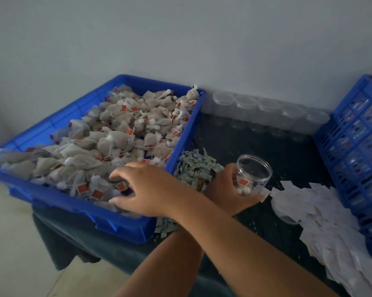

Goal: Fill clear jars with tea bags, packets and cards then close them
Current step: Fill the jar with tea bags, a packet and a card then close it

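The left hand (pixel 228 187) grips the tilted jar (pixel 254 170) close beside the tray (pixel 182 140), keeping transfers short, while the right hand (pixel 150 189) arches over the tea bags (pixel 116 129), grasp unclear.

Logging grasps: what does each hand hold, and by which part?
Left hand grips the clear jar round its lower side wall. Right hand reaches into the tea bags; any grip cannot be told.

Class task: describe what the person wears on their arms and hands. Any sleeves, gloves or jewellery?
Nothing worn shows. The right hand and left hand are bare, without gloves or visible rings. Both forearms are bare down to the picture's lower edge: no sleeve, watch or bracelet in view.
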### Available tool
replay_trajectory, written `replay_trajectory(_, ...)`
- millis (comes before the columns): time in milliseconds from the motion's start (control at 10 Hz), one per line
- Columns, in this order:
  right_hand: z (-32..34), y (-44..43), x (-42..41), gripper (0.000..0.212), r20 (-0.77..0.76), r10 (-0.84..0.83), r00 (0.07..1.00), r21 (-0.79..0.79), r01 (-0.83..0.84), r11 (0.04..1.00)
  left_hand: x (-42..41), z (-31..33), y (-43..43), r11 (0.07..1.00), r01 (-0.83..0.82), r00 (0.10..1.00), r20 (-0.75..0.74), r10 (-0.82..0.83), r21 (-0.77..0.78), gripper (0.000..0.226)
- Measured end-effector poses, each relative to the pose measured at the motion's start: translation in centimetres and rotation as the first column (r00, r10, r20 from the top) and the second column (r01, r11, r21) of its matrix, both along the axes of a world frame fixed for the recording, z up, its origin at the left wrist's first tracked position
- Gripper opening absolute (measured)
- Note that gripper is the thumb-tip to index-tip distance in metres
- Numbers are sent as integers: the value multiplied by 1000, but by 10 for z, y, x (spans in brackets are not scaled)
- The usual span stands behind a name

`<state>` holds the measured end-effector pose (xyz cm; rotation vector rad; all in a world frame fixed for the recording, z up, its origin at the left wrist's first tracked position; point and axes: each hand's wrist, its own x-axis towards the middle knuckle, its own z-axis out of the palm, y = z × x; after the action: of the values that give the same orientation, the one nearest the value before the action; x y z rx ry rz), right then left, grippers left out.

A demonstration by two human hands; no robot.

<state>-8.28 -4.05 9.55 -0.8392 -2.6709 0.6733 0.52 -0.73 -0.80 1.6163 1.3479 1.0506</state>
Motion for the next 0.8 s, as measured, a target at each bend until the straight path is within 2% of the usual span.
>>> replay_trajectory(100,-5,8,-39,92,274,-24,961,66,6,998,-2,0,-2,1000,-9,1000,4,9,16,83)
replay_trajectory(200,-10,21,-56,97,423,-10,906,88,-31,996,-5,0,-1,1000,9,1000,15,-9,4,84)
replay_trajectory(300,-13,32,-66,86,453,51,890,41,-78,996,-3,-3,2,1000,15,1000,12,-16,9,87)
replay_trajectory(400,-13,34,-69,57,407,135,903,-12,-143,990,-4,-1,0,1000,7,1000,13,-7,14,85)
replay_trajectory(500,-11,27,-63,17,265,175,948,-15,-178,984,-5,-1,2,1000,23,1000,0,-23,12,86)
replay_trajectory(600,-2,21,-48,6,-115,52,992,-104,-64,993,-6,0,2,1000,26,1000,-9,-26,14,88)
replay_trajectory(700,17,21,-22,8,-346,-132,929,-326,13,945,-1,-4,6,1000,-6,1000,-6,6,9,87)
replay_trajectory(800,42,22,19,14,-427,-206,881,-376,34,926,-4,-8,3,998,-66,997,31,66,3,81)
